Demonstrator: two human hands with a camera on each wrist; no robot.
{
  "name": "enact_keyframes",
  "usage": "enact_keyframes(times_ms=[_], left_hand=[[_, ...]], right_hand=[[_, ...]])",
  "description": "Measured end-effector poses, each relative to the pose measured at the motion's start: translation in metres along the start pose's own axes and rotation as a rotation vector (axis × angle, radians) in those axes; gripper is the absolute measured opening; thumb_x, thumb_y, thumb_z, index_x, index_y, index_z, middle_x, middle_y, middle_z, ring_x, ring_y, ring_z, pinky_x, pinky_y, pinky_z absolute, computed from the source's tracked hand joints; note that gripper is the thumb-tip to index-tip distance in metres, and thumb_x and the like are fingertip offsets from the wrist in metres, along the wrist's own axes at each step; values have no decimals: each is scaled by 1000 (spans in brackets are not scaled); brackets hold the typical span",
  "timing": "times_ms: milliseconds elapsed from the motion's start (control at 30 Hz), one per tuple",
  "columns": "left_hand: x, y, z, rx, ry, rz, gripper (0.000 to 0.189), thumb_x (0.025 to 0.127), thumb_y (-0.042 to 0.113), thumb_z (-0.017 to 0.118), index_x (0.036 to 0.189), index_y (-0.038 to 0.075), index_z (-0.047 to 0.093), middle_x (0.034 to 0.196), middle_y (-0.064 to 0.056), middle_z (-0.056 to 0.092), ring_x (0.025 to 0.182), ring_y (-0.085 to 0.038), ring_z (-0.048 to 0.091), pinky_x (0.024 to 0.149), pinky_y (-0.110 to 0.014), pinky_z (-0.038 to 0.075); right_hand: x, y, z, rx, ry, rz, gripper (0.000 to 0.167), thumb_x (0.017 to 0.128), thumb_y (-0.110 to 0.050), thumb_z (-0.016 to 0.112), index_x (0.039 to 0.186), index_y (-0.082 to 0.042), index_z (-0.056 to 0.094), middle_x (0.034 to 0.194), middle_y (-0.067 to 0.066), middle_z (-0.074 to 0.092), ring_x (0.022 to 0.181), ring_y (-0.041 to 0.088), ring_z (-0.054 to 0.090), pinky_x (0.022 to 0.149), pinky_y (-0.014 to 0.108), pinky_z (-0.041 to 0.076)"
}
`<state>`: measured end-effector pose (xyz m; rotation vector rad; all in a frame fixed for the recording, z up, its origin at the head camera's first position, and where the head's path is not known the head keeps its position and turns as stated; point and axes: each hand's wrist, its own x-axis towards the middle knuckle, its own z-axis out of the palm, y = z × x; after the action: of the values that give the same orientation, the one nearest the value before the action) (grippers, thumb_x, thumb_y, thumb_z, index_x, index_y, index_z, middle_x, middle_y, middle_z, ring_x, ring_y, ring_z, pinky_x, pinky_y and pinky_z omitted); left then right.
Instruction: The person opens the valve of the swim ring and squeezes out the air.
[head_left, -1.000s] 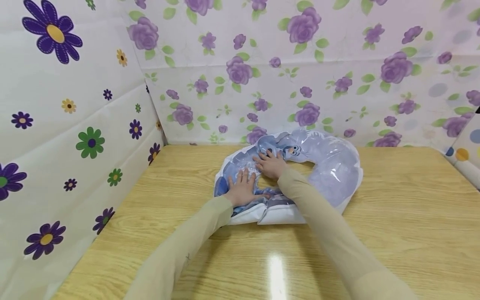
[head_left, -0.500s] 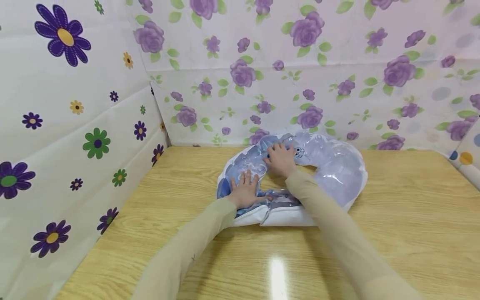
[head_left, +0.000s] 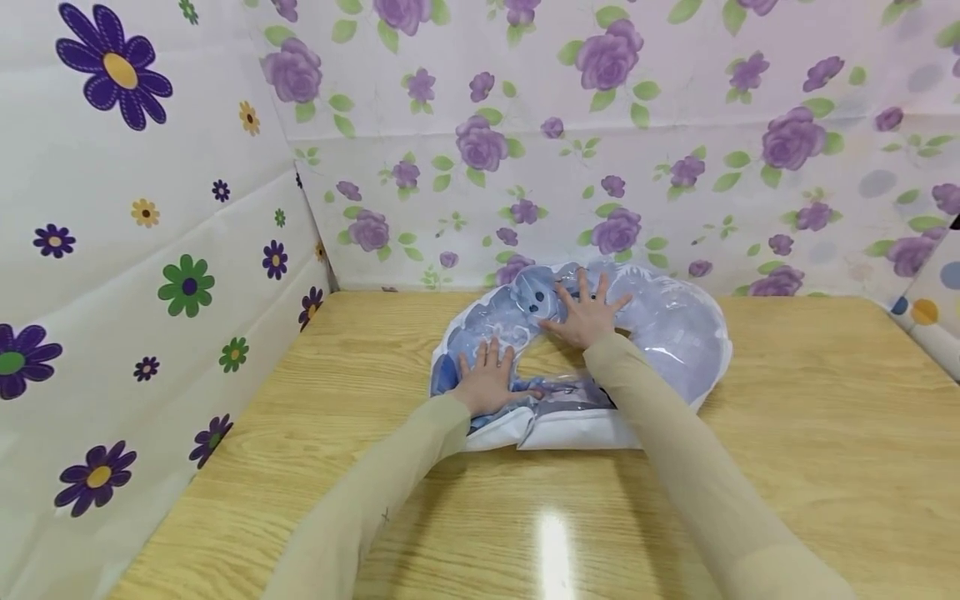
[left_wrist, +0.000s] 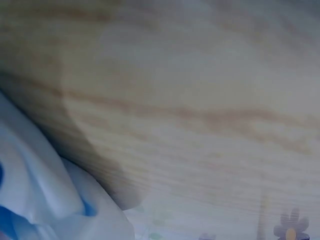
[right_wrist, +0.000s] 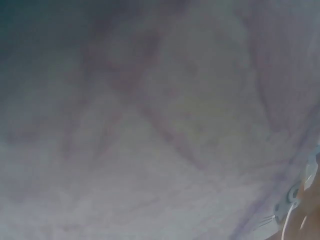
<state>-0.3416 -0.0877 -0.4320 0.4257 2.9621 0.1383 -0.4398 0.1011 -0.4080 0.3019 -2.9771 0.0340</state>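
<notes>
A partly inflated swim ring [head_left: 675, 333], pale blue and lilac with cartoon figures under clear plastic, lies on the table near the back wall. Its left and front parts look slack and wrinkled, while the right side is plump. My left hand [head_left: 486, 385] lies flat with fingers spread on the ring's front left. Farther back, my right hand [head_left: 588, 318] rests with spread fingers on the ring's far side, over the inner hole. In the left wrist view a white fold of the swim ring [left_wrist: 65, 200] shows at lower left. The right wrist view is mostly blurred plastic.
The wood-grain table [head_left: 810, 467] extends around the ring. A back wall sheet [head_left: 525, 100] with purple roses stands close behind the ring, and a flowered side sheet [head_left: 97, 333] borders the table's left edge.
My right hand has slid rightward along the far side of the ring and spread its fingers, uncovering a printed face to its left. My left hand stays in place.
</notes>
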Motion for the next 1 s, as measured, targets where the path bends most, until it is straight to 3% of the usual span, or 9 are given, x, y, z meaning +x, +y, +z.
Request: enact_keyframes(times_ms=[433,733,1000], left_hand=[[1,-2,0,-17,2,4,102,74,79,32,146,11,7,148,-17,-6,132,-33,-7,94,-62,-5],[0,-1,3,-19,-5,6,103,73,79,32,146,10,8,147,-17,-6,132,-33,-6,94,-62,-4],[1,-1,-1,-6,-1,7,103,74,79,30,146,11,5,148,-16,-7,132,-33,-8,94,-62,-4]], right_hand=[[-7,0,-2,90,-76,31,84,79,-72,37,146,-27,15,149,12,-6,127,47,-9,80,75,3],[-7,1,-1,155,-197,71,85,80,-72,33,147,-24,11,149,13,-3,125,52,-8,80,75,5],[-5,1,-3,211,-252,81,88,81,-73,30,147,-18,10,148,15,4,122,57,-3,80,75,3]])
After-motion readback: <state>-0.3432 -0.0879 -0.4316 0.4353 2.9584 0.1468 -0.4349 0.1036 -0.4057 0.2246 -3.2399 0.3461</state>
